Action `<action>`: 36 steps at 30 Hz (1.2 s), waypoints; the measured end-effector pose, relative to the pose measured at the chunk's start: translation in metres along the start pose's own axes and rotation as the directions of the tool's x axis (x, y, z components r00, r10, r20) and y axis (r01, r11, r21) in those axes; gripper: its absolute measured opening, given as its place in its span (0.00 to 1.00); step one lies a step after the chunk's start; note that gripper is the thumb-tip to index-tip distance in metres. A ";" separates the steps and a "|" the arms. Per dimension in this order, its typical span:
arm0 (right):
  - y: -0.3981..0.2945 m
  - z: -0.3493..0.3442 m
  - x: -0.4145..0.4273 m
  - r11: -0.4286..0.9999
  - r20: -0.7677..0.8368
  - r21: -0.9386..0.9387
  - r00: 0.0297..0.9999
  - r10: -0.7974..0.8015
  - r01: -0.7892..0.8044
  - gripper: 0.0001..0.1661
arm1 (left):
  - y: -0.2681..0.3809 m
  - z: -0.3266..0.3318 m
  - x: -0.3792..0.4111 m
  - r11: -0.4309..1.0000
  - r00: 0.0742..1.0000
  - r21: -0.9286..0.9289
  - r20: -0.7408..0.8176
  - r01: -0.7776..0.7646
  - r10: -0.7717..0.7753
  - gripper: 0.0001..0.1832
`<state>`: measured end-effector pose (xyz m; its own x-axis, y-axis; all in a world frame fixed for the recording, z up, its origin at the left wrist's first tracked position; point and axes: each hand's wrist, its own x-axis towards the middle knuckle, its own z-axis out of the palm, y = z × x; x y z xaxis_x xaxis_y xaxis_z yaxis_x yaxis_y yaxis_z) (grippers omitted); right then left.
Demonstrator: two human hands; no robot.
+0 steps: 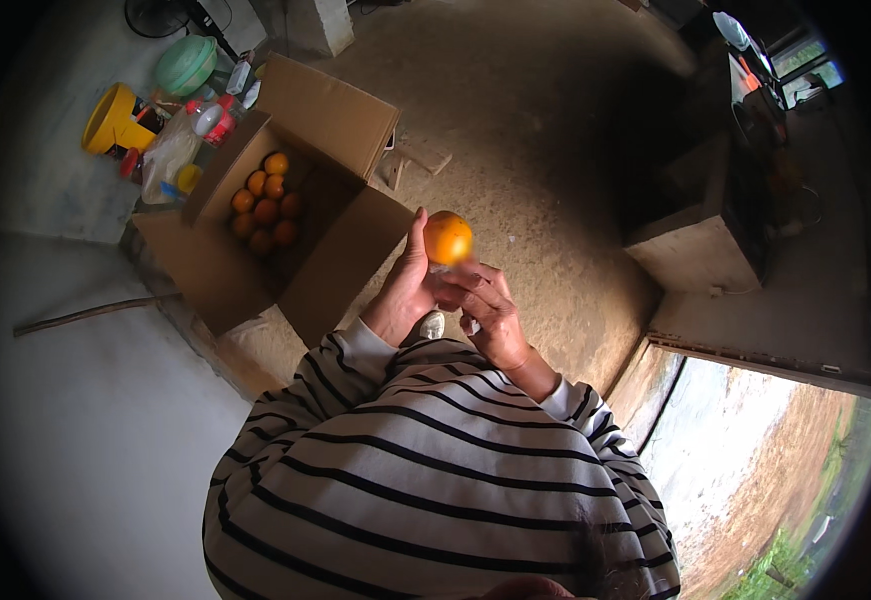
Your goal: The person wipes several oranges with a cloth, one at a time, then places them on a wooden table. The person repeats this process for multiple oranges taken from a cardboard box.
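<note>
An orange rests in my left hand, with the thumb along its left side. My right hand is just below the orange, its fingers bent near the fruit's lower edge, where the view is blurred. A small whitish bit shows at the right hand's curled fingers; what it is, I cannot tell. To the left of my hands stands an open cardboard box with its flaps spread. Several oranges lie together inside it, at its left side.
Beyond the box are a yellow bucket, a green lidded basin, a plastic bag and a red-labelled bottle. A stick leans at the left wall. Wood pieces lie on the floor. A masonry block stands right.
</note>
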<state>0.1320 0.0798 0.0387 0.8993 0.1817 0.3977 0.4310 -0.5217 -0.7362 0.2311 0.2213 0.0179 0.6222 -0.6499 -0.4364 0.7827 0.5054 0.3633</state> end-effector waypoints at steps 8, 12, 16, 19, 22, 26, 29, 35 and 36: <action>-0.006 -0.026 0.018 0.842 -0.327 0.456 0.825 0.461 -0.290 0.18 | -0.013 0.003 0.010 0.995 0.991 0.013 -0.090 -0.095 0.095 0.26; -0.016 -0.003 0.034 0.990 -0.185 -0.136 0.983 0.012 -0.038 0.27 | -0.016 -0.015 0.024 0.992 0.920 -0.084 0.372 -0.096 0.121 0.22; 0.007 0.002 0.051 0.986 -0.232 -0.157 0.973 0.009 -0.047 0.24 | -0.023 -0.003 0.020 0.969 0.937 0.016 0.258 -0.248 0.235 0.24; 0.012 0.001 0.055 0.957 -0.279 0.164 0.919 0.278 -0.240 0.21 | -0.023 0.014 0.006 0.923 0.930 0.153 0.168 -0.352 0.327 0.25; 0.015 0.000 0.050 0.927 -0.246 0.221 0.902 0.355 -0.304 0.24 | -0.024 0.000 0.008 0.980 0.981 0.046 -0.006 -0.192 0.192 0.28; 0.000 0.004 0.041 0.980 -0.140 -0.185 0.989 0.046 -0.072 0.30 | -0.035 -0.019 0.011 0.927 0.924 0.098 0.166 -0.363 0.344 0.11; 0.006 0.001 0.052 0.987 -0.200 -0.127 0.977 0.075 -0.102 0.26 | -0.035 -0.012 0.011 0.842 0.878 0.277 0.273 -0.464 0.394 0.09; 0.057 -0.005 0.055 0.769 -0.171 0.532 0.844 0.508 -0.355 0.12 | -0.036 0.014 0.002 0.883 0.923 0.280 0.026 -0.376 0.385 0.16; 0.053 -0.011 0.057 0.595 -0.090 0.650 0.729 0.678 -0.473 0.14 | -0.033 0.014 -0.002 0.893 0.930 0.270 0.033 -0.361 0.366 0.16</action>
<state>0.2056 0.0535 0.0280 0.9417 -0.2959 -0.1601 -0.1213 0.1452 -0.9819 0.2040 0.1976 0.0181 0.8648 -0.4381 -0.2453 0.4696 0.5327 0.7040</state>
